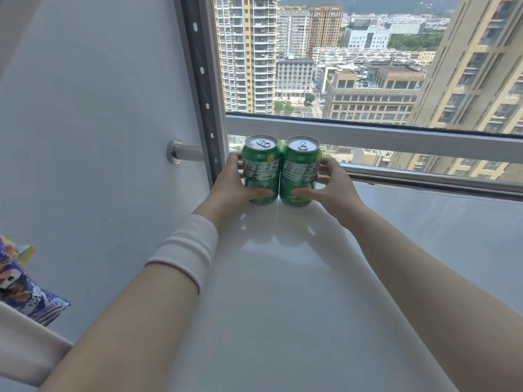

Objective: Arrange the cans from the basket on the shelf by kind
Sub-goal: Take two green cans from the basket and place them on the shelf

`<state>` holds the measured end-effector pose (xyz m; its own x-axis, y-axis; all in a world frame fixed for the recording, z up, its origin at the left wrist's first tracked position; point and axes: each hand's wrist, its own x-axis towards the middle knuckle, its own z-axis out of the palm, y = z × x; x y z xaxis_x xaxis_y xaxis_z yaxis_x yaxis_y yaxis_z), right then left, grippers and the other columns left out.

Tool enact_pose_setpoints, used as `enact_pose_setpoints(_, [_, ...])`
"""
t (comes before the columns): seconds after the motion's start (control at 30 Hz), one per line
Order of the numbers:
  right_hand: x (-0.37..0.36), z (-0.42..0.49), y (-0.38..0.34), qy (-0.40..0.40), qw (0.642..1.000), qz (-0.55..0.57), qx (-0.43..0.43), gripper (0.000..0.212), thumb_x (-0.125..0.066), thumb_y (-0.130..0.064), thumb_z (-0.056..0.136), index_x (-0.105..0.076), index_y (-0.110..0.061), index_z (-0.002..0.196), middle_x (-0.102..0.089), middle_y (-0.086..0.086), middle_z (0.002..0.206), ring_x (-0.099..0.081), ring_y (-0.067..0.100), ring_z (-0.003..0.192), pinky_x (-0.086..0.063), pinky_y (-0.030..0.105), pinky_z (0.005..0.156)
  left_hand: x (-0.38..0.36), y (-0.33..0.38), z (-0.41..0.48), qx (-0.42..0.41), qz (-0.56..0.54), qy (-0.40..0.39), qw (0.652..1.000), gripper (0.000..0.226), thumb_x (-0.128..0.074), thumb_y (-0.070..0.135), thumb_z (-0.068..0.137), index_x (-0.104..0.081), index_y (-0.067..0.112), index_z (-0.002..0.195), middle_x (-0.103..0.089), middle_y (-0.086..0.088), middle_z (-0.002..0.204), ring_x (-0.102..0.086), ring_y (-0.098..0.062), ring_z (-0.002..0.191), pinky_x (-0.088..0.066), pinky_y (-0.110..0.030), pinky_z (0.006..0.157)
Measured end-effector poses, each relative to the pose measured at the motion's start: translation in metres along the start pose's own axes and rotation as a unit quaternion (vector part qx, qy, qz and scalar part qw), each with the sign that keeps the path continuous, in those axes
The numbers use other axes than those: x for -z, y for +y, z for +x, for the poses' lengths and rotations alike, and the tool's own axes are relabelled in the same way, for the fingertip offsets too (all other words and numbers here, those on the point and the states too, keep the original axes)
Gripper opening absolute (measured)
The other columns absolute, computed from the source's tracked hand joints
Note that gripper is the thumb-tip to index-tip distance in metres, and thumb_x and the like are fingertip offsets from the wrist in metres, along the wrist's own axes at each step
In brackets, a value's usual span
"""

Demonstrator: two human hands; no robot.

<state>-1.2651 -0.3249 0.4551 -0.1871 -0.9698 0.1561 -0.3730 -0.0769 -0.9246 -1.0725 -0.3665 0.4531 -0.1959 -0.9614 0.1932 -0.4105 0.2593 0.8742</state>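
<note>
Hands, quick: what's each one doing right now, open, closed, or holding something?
Left hand: closed around the left green can, upright on the shelf.
Right hand: closed around the right green can, also upright.

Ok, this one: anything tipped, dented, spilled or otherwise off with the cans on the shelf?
Nothing stands out. The left green can and the right green can stand upright and touching on the white shelf, labels forward, no dents or spills showing. The left hand grips one, the right hand the other.

Two green cans [261,171], two hands [229,188], one white shelf [283,278], one snack bag [25,290]
</note>
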Motion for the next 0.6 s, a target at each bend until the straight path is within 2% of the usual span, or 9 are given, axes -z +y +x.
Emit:
enact_pose_setpoints(0.33, [-0.0034, -0.0002, 0.0019, 0.012, 1.0, -0.015, 0.006, 0.071, -0.082, -0.013, 0.066, -0.044, -0.014, 0.126, -0.054, 0.0, 0.121, -0.051, 0.012, 0.103, -0.043, 0.027, 0.082, -0.0013, -0.0006, -0.0016, 0.006, -0.003, -0.003, 1.0, 0.077, -0.083, 0.016, 0.065, -0.035, 0.014, 0.126, -0.047, 0.003, 0.116, -0.049, -0.014, 0.105, -0.044, -0.029, 0.084])
enact_pose_setpoints(0.6, [-0.0044, -0.0017, 0.003, 0.018, 0.999, -0.029, 0.005, 0.074, -0.082, -0.015, 0.067, -0.042, -0.014, 0.129, -0.053, 0.003, 0.128, -0.051, 0.015, 0.11, -0.043, 0.028, 0.086, -0.0048, 0.0006, -0.0047, 0.014, 0.0, 0.002, 1.0, 0.077, -0.081, 0.017, 0.068, -0.032, 0.015, 0.127, -0.047, 0.006, 0.114, -0.047, -0.011, 0.106, -0.041, -0.027, 0.086])
